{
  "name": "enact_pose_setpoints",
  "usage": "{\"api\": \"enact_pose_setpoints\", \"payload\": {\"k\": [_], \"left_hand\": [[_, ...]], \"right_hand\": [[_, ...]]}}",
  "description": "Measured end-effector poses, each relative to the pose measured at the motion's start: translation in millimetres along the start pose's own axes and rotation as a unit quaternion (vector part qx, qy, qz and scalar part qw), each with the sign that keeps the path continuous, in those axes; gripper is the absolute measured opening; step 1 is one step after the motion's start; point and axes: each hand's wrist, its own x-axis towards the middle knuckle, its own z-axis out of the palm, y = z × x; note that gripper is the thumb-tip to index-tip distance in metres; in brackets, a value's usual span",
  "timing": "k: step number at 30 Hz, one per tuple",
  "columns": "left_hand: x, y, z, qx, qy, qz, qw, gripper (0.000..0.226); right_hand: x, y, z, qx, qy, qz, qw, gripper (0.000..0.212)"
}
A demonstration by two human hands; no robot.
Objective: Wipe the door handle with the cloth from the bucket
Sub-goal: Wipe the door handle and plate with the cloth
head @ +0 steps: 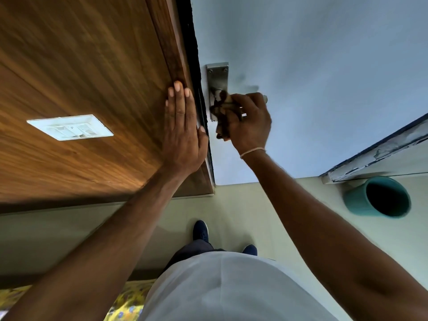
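A steel door handle with a tall back plate (217,76) is fixed on the pale blue door (312,66). My right hand (251,122) is closed around a brown patterned cloth (221,107) and presses it on the lever, which is mostly hidden; only its tip shows past my fingers. My left hand (183,130) lies flat with fingers extended on the wooden panel (81,66) beside the door's edge. A teal bucket (379,196) stands on the floor at the right, and its inside looks dark.
A white switch plate (69,127) sits on the wooden panel at the left. A second door edge or frame (375,154) stands open at the right above the bucket. My dark shoes (201,230) are on the pale floor below. Yellow patterned fabric (129,302) lies at the bottom left.
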Motion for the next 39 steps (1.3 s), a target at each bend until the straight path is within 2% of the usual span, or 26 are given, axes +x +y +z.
{"api": "enact_pose_setpoints", "payload": {"k": [8, 11, 13, 14, 17, 20, 23, 26, 30, 34, 39], "left_hand": [[1, 5, -1, -0.005, -0.010, -0.007, 1.000, 0.081], [0, 5, -4, -0.011, -0.014, -0.006, 1.000, 0.080], [-1, 3, -6, -0.012, -0.017, -0.004, 1.000, 0.081], [0, 4, -7, -0.012, -0.019, -0.004, 1.000, 0.081], [0, 10, -7, -0.012, -0.019, -0.018, 1.000, 0.080], [0, 14, -6, -0.018, -0.020, -0.024, 0.999, 0.080], [0, 14, -8, -0.019, -0.020, -0.024, 0.999, 0.081], [0, 15, -9, -0.023, -0.018, -0.026, 0.999, 0.082], [0, 19, -8, -0.036, -0.017, -0.034, 0.999, 0.084], [0, 21, -10, -0.039, -0.018, -0.035, 0.998, 0.084], [-1, 16, -16, -0.037, -0.028, -0.024, 0.999, 0.081]], "right_hand": [[17, 42, -43, 0.093, 0.095, 0.157, 0.979, 0.023], [19, 50, -52, 0.063, 0.134, 0.172, 0.974, 0.023], [22, 45, -53, 0.028, 0.129, 0.129, 0.983, 0.022], [25, 43, -50, 0.020, 0.112, 0.082, 0.990, 0.031], [24, 35, -29, -0.035, 0.001, -0.054, 0.998, 0.046], [15, 31, -18, -0.065, -0.021, -0.094, 0.993, 0.053], [18, 50, -27, -0.073, 0.020, -0.045, 0.996, 0.053], [25, 65, -40, 0.024, 0.006, 0.107, 0.994, 0.045], [13, 63, -40, 0.166, -0.039, 0.220, 0.961, 0.034], [2, 33, -17, 0.370, -0.090, 0.357, 0.853, 0.026], [-5, 11, -3, 0.473, -0.162, 0.404, 0.766, 0.030]]}}
